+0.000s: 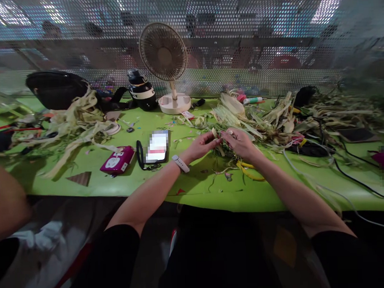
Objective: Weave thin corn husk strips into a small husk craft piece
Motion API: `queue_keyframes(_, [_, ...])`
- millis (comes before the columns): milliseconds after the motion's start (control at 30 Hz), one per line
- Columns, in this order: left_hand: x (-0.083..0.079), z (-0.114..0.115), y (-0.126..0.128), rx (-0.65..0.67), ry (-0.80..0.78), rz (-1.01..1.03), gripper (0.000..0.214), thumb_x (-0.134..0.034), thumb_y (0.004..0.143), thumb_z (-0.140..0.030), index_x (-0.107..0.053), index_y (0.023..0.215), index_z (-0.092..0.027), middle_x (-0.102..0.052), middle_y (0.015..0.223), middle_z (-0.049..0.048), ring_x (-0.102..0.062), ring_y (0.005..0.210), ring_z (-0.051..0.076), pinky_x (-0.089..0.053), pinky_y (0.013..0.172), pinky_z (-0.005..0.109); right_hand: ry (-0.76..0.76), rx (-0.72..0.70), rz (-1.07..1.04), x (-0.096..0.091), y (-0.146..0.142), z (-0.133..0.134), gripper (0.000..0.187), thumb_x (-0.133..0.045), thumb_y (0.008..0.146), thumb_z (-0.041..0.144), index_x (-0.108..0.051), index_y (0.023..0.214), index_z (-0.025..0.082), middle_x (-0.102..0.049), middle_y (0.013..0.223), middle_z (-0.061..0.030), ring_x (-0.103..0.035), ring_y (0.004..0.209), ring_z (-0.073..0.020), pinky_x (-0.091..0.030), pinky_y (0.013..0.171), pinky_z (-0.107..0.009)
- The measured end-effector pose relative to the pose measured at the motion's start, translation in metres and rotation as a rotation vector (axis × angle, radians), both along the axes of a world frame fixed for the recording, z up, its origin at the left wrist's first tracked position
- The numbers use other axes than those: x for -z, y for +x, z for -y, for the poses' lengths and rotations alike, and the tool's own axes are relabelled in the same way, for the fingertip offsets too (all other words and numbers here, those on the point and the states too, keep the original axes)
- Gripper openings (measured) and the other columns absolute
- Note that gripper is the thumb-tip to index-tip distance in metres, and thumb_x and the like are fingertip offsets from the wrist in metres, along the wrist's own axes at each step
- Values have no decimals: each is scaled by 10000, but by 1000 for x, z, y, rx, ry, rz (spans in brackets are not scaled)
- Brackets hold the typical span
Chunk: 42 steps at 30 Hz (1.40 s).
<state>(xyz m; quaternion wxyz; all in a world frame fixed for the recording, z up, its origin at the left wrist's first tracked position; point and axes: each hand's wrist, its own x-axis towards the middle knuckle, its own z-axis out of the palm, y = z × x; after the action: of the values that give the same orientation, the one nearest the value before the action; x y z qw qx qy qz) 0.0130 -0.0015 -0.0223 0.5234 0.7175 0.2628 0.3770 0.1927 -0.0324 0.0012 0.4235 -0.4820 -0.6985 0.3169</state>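
Both hands meet over the green table at a small bunch of dried plant pieces (223,150). My left hand (203,146), with a pale watch (180,164) on its wrist, pinches a pale piece of husk (214,132) between thumb and fingers. Opposite it, my right hand (239,143) is closed with bent fingers on the same small bunch; the exact piece it grips is hidden. Just below the right hand lie yellow-handled scissors (249,171). Behind the hands spreads a heap of dried corn husks (233,113).
A fan (163,54) and a black bottle (142,90) stand at the back before a perforated screen (226,46). Left lie a phone (157,146), a purple pouch (118,160), more husks (80,118) and a black bag (58,90). Cables (353,172) cross the right side. Someone's arm (8,196) is at far left.
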Motion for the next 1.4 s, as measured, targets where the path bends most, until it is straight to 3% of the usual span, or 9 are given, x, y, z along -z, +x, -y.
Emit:
queue_keyframes(300, [-3, 1, -1, -65, 75, -71, 268, -699, 811, -447, -655, 833, -184, -666, 771, 15, -609, 739, 137, -536, 764, 311, 5, 99, -142, 8, -1, -6, 518, -583, 860, 613, -378, 570, 235, -379, 494, 42, -316, 493, -102, -257, 500, -293])
queue_keyframes(467, [-3, 0, -2, -67, 120, -114, 258, -700, 817, -436, -664, 834, -181, -653, 765, 13, -592, 739, 138, -519, 753, 308, -8, 94, -200, 9, 1, -8, 524, -605, 831, 638, -388, 573, 237, -365, 493, 48, -301, 487, -99, -264, 495, -289])
queue_keyframes(633, [-4, 2, -2, -36, 5, -27, 346, -631, 861, -534, -655, 891, -190, -670, 838, 47, -617, 802, 163, -520, 793, 334, -38, 92, -249, 7, 4, -10, 560, -607, 787, 730, -406, 592, 246, -396, 503, 32, -341, 496, -121, -328, 503, -305])
queue_keyframes(833, [-4, 2, 1, -241, 56, 37, 374, -530, 922, -560, -503, 761, -224, -553, 698, 6, -552, 675, 144, -492, 710, 310, 34, 71, -340, 5, 2, -9, 487, -652, 782, 667, -460, 645, 241, -465, 594, 24, -444, 575, -135, -418, 599, -326])
queue_keyframes(967, [-1, 3, 4, -310, 96, 26, 317, -496, 957, -493, -485, 800, -217, -573, 669, -10, -562, 615, 123, -481, 659, 283, -70, 5, -402, 4, -5, -2, 387, -780, 679, 525, -563, 791, 226, -576, 705, 23, -555, 701, -152, -472, 700, -330])
queue_keyframes(1100, [2, 4, 5, -322, 160, 37, 331, -508, 958, -515, -488, 824, -212, -578, 607, -26, -576, 523, 116, -464, 553, 259, -122, -55, -416, 8, -10, 2, 343, -785, 676, 452, -607, 846, 213, -599, 716, 18, -566, 710, -157, -466, 703, -332])
queue_keyframes(1233, [5, 5, 6, -350, 230, 51, 350, -505, 960, -545, -495, 868, -208, -552, 609, -45, -564, 468, 92, -398, 464, 217, -98, 17, -422, 13, -11, -2, 260, -747, 699, 424, -616, 799, 223, -574, 685, 26, -520, 677, -150, -444, 698, -330])
queue_keyframes(1300, [7, 5, 6, -370, 331, 22, 355, -484, 974, -537, -518, 859, -203, -556, 650, -36, -563, 495, 83, -397, 476, 212, -107, 44, -386, 14, -10, -5, 226, -719, 711, 421, -627, 782, 227, -596, 714, 13, -536, 714, -163, -445, 738, -341])
queue_keyframes(1400, [9, 2, 6, -463, 579, -31, 352, -484, 984, -504, -566, 832, -197, -592, 739, 1, -581, 648, 104, -464, 612, 237, -114, 67, -355, 16, -11, -6, 191, -707, 700, 403, -646, 764, 234, -625, 760, -3, -564, 790, -185, -448, 794, -350])
